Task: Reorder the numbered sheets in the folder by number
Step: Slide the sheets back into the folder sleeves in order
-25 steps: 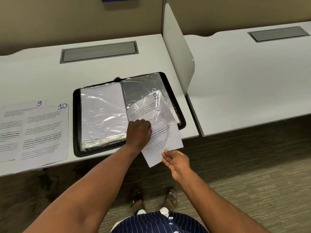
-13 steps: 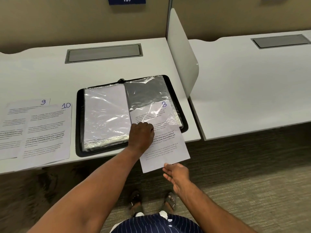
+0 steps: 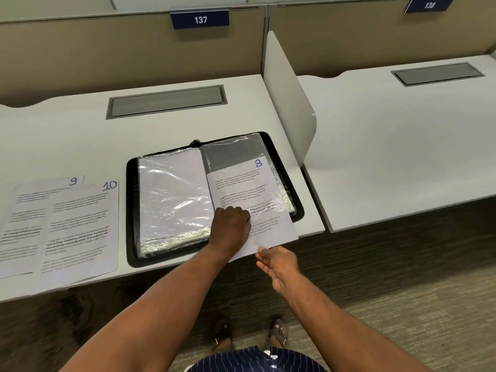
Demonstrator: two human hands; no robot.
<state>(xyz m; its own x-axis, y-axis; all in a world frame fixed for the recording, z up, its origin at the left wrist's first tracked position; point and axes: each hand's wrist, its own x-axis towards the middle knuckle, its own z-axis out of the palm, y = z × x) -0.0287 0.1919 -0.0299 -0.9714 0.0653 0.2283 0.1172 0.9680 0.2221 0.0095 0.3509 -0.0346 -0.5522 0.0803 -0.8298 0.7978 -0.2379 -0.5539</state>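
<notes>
Where the head view starts, at its bottom edge, I see a dark pinstriped garment (image 3: 257,361) and two sandalled feet (image 3: 222,331) on grey carpet. Both forearms reach forward from there.

The right hand (image 3: 279,264) lies palm up in front of the desk edge, fingers nearly straight and close together, with the tips touching the near edge of sheet 8 (image 3: 241,183). The left hand (image 3: 230,226) sits knuckles up on the left edge of that sheet, at the near middle of the folder (image 3: 131,210). Its fingers are bent and the tips are hidden under the hand, so I cannot tell whether they pinch the paper, grip the plastic or only press down.

Sheet 8 is printed and slightly tilted, with a blue 8 in its far right corner. Its far part lies under the clear pocket on the folder's right page, while its near end sticks out past the folder and over the edge of the desk (image 3: 80,135).

The black folder lies open and flat; its left page is a shiny pocket (image 3: 171,194) holding white paper. To its left lie sheet 10 (image 3: 80,226) and sheet 9 (image 3: 35,200) — 10 overlaps 9.

Farther back there is a grey hatch (image 3: 166,100) set into the desk. A white divider (image 3: 290,111) stands to the right, with a second desk (image 3: 402,143) beyond it — and blue plates reading 137 (image 3: 200,19) and 138 (image 3: 429,5) hang on the back panel.
</notes>
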